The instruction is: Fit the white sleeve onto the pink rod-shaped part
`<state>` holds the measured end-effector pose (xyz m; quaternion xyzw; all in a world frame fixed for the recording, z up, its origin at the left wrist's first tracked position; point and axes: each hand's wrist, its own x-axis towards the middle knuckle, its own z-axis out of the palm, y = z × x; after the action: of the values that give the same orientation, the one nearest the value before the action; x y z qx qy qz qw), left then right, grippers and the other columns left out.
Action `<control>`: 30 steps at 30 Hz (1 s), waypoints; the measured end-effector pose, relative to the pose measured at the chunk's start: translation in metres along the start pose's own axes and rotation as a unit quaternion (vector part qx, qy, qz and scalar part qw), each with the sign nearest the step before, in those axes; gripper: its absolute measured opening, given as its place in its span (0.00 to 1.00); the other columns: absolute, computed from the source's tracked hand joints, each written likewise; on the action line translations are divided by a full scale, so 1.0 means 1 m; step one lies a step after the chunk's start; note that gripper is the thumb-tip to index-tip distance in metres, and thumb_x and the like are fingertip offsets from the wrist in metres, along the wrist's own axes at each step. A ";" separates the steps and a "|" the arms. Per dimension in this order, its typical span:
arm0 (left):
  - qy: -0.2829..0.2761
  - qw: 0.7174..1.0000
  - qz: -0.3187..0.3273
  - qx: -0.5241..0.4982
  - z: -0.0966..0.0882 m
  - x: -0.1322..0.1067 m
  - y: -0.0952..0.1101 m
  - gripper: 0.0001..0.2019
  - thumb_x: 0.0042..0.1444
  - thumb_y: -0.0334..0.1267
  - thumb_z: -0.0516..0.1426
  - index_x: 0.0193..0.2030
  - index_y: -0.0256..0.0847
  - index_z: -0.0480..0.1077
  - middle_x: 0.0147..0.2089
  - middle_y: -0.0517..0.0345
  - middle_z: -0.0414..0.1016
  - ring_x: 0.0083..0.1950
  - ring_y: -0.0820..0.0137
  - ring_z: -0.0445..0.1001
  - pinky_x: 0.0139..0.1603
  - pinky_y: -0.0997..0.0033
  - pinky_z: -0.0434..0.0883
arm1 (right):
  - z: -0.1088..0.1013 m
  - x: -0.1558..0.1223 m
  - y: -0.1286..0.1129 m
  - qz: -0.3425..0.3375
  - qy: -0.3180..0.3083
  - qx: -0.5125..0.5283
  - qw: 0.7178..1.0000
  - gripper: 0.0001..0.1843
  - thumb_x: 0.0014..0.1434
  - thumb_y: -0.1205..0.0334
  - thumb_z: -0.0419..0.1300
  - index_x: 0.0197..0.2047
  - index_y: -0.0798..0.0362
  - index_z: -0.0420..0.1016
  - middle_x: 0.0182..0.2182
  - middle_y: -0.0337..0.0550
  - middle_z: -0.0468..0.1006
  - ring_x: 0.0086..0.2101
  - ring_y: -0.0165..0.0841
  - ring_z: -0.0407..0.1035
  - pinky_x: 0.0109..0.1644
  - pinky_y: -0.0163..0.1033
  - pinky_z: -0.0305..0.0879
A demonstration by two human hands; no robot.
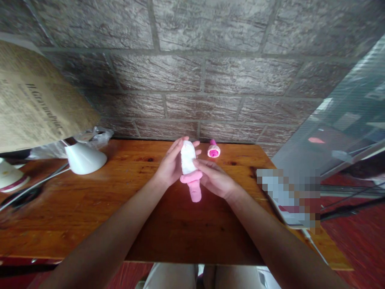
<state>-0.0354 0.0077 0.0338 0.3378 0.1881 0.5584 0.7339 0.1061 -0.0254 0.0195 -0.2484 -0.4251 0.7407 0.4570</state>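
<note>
Above the middle of the table, both hands hold a soft-looking white and pink piece point(188, 158). Its long upper part is white with a rounded end; below that comes a thick pink band, then a pink stem pointing toward me. My left hand point(172, 161) wraps its left side, with fingertips showing behind it. From the right, my right hand point(217, 176) presses its thumb on the white part just above the band; its other fingers are partly hidden. Beyond my right hand, a small pink piece point(213, 151) with a pale ring and a darker pink middle rests on the table.
The wooden table point(129, 160) meets a grey brick wall point(180, 76). At left stand a lamp with a printed shade point(36, 100) and white base point(86, 158), a paper cup point(10, 176) and clear plastic point(100, 136). A pixelated flat object point(288, 200) and white cable point(314, 243) lie right.
</note>
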 end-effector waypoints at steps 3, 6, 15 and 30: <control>0.010 1.000 0.006 0.013 -0.001 0.000 0.000 0.08 0.56 0.40 0.62 0.42 0.43 0.71 0.45 0.57 0.80 0.42 0.66 0.81 0.46 0.67 0.76 | 0.000 0.000 0.000 0.002 -0.005 -0.002 1.000 0.16 0.53 0.51 0.69 0.38 0.55 0.80 0.32 0.42 0.81 0.35 0.32 0.73 0.47 0.39 0.64; 0.000 1.000 0.009 0.023 -0.001 0.000 0.000 0.10 0.56 0.41 0.62 0.44 0.43 0.72 0.45 0.56 0.81 0.41 0.66 0.81 0.46 0.67 0.76 | 0.000 0.000 0.001 -0.002 -0.002 -0.002 1.000 0.15 0.53 0.52 0.69 0.38 0.55 0.80 0.32 0.41 0.81 0.35 0.31 0.73 0.47 0.38 0.64; -0.018 0.999 0.028 0.028 0.000 -0.002 -0.004 0.17 0.54 0.43 0.63 0.50 0.45 0.70 0.47 0.55 0.80 0.44 0.64 0.80 0.46 0.66 0.75 | -0.001 0.001 0.000 -0.001 0.007 0.026 1.000 0.13 0.53 0.53 0.69 0.37 0.54 0.80 0.31 0.39 0.80 0.32 0.29 0.71 0.44 0.37 0.64; -0.080 0.995 0.020 0.062 -0.004 -0.004 -0.001 0.25 0.53 0.44 0.64 0.58 0.46 0.66 0.49 0.54 0.79 0.44 0.64 0.80 0.46 0.67 0.74 | -0.001 0.000 -0.001 -0.006 -0.007 0.020 1.000 0.13 0.52 0.53 0.69 0.37 0.52 0.80 0.30 0.39 0.80 0.34 0.31 0.72 0.44 0.39 0.64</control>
<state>-0.0378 0.0050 0.0300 0.4299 0.1562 0.5313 0.7131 0.1073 -0.0253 0.0202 -0.2317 -0.4145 0.7481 0.4635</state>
